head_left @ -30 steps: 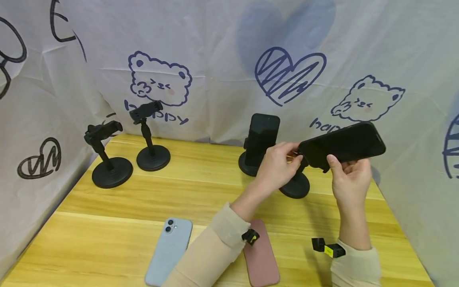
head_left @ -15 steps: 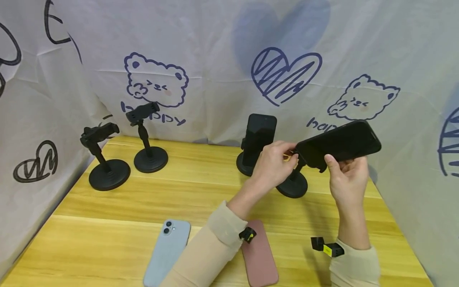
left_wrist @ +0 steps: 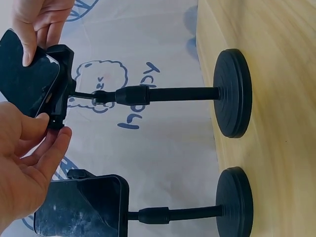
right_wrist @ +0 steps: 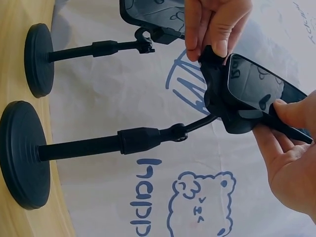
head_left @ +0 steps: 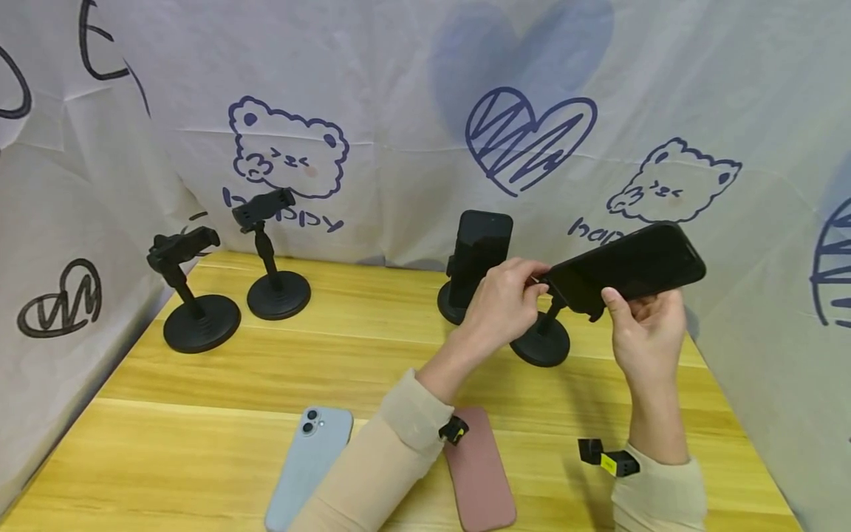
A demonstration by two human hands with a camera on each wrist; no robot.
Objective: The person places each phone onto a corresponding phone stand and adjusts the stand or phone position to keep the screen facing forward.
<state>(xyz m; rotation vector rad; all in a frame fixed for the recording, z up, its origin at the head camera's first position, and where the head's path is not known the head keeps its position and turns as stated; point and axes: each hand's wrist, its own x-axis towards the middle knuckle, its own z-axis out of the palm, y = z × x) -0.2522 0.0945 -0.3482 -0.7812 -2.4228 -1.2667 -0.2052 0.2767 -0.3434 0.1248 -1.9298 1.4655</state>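
A black phone (head_left: 631,262) leans at a slant in the clamp (right_wrist: 212,79) of a black phone stand (head_left: 541,343), screen toward me. My right hand (head_left: 648,332) grips the phone by its lower edge, thumb on the screen and fingers behind. My left hand (head_left: 499,303) pinches the outer end of the clamp beside the phone's left end, thumb and fingertips on it in the left wrist view. Just left of it, a second black phone (head_left: 488,236) stands nearly upright in another stand, its lower part close behind my left hand.
Two phone stands with bare clamps, a nearer one (head_left: 202,325) and a farther one (head_left: 279,295), stand at the back left. A light blue phone (head_left: 312,462) and a pink phone (head_left: 482,473) lie near the front, partly under my left sleeve. Cloth walls (head_left: 399,170) enclose the table.
My left fingers have drawn slightly left at the clamp's end, thumb closer to the fingers. The right hand keeps its grip on the phone, which has barely moved. The head view has shifted a little.
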